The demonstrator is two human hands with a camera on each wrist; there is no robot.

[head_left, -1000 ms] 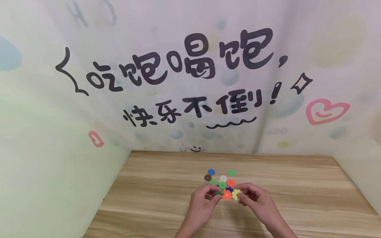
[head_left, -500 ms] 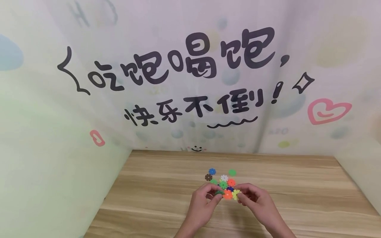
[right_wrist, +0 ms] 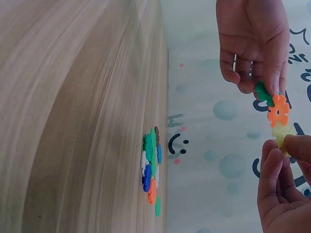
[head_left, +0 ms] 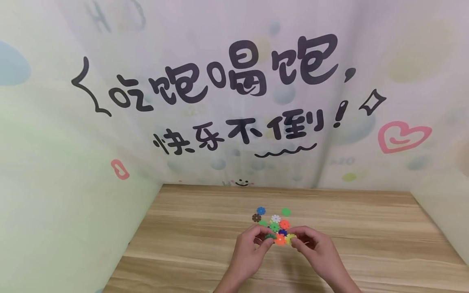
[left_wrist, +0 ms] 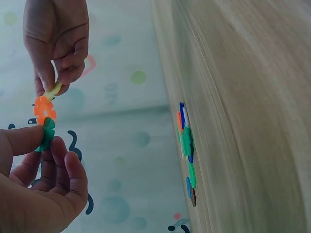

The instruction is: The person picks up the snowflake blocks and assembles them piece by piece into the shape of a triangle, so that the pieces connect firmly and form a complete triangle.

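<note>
Three notched snowflake discs form a joined row held up between the hands. My left hand (head_left: 247, 254) pinches the dark green snowflake disc (left_wrist: 48, 133) at one end, thumb on one face and fingers behind. At the other end my right hand (head_left: 318, 252) pinches the yellow snowflake disc (right_wrist: 283, 132) between thumb and fingers. The orange snowflake disc (left_wrist: 44, 109) sits in the middle, linked to both. Both wrist views show the row raised well off the tabletop. Fingers partly cover the green and yellow discs.
Behind the hands, a loose cluster of discs lies on the wooden table (head_left: 198, 236), among them a blue disc (head_left: 261, 211), a brown disc (head_left: 256, 218), a white disc (head_left: 275, 219) and a light green disc (head_left: 286, 212). A printed curtain (head_left: 205, 171) rises at the table's far edge.
The yellow disc has tilted and shows less of its face in the head view, as the right fingers shift slightly on it. The left hand keeps its grip on the dark green disc.
</note>
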